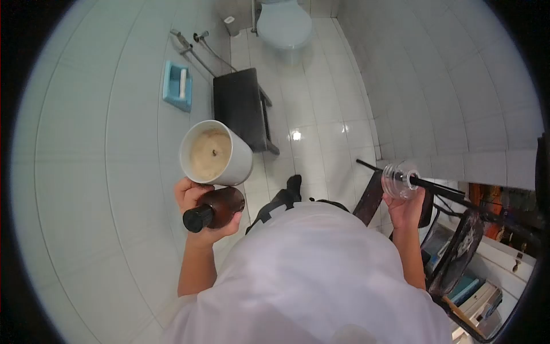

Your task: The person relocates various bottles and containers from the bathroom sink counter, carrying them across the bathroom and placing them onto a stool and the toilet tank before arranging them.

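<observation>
A white candle cup [240, 163] and a brown pump-necked or capped bottle [226, 206] at the left hand [220, 234], a clear jar [395, 182] in the right hand [405, 211].
The cup is smooth and round, tilted so its mouth shows pale cream wax with an uneven surface and a short dark wick near the middle; it sits just beyond the bottle, against the left fingers, their full hold on it hidden. The bottle, translucent and glossy with a black top, lies tilted in the curled left hand. The right fingers grip the colourless, ringed jar beside a black rod [438, 188]. Beyond the cup are a dark stool [238, 106] and a blue wall holder [170, 86].
</observation>
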The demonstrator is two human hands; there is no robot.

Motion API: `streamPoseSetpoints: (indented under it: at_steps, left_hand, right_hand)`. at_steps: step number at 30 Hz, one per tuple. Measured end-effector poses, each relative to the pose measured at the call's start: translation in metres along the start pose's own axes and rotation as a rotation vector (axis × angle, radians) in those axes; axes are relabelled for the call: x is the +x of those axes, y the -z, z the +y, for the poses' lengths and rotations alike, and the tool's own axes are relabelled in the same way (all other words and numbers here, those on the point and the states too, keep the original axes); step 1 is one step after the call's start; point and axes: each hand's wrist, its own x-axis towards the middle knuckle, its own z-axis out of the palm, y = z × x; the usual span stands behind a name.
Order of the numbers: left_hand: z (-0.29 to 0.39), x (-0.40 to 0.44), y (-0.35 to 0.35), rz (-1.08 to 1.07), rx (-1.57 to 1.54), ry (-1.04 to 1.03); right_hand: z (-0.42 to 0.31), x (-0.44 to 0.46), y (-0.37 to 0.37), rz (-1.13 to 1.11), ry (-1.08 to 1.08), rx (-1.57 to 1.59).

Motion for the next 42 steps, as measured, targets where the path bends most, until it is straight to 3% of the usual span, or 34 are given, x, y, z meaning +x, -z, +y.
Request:
streamPoseSetpoints:
  at_steps: [3, 7, 10, 13, 15, 22, 27, 33, 37, 42]
  left_hand:
    - [-0.012, 0.048, -0.015, -0.071, 0.022, -0.03]
    - [-0.027, 0.102, -0.056, -0.08, -0.063, -0.048]
    - [-0.036, 0.132, -0.081, -0.063, -0.14, -0.056]
    - [-0.037, 0.162, -0.11, -0.082, -0.065, -0.056]
    - [-0.036, 0.181, -0.128, -0.071, -0.062, -0.052]
    - [-0.032, 0.23, -0.18, 0.012, -0.026, -0.03]
    - [-0.05, 0.256, -0.193, 0.019, 0.025, -0.015]
    - [-0.091, 0.335, -0.223, -0.023, 0.046, 0.015]
    - [-0.103, 0.392, -0.244, -0.042, 0.073, 0.059]
    - [-0.122, 0.473, -0.295, 0.031, -0.006, 0.068]
  right_hand:
    - [-0.013, 0.02, -0.02, 0.113, -0.024, 0.017]
    - [-0.029, 0.053, -0.011, 0.058, 0.03, 0.093]
    - [-0.037, 0.082, -0.003, 0.21, 0.028, 0.064]
    - [-0.061, 0.122, -0.006, 0.135, 0.048, 0.055]
    - [-0.077, 0.147, -0.016, 0.211, 0.108, 0.006]
    - [-0.145, 0.255, -0.058, 0.018, 0.121, -0.003]
    - [-0.152, 0.296, -0.099, -0.081, 0.119, 0.082]
    - [-0.159, 0.361, -0.144, 0.011, 0.088, 0.075]
    - [-0.179, 0.394, -0.161, -0.043, 0.009, 0.051]
    - [-0.217, 0.454, -0.189, 0.04, 0.032, 0.016]
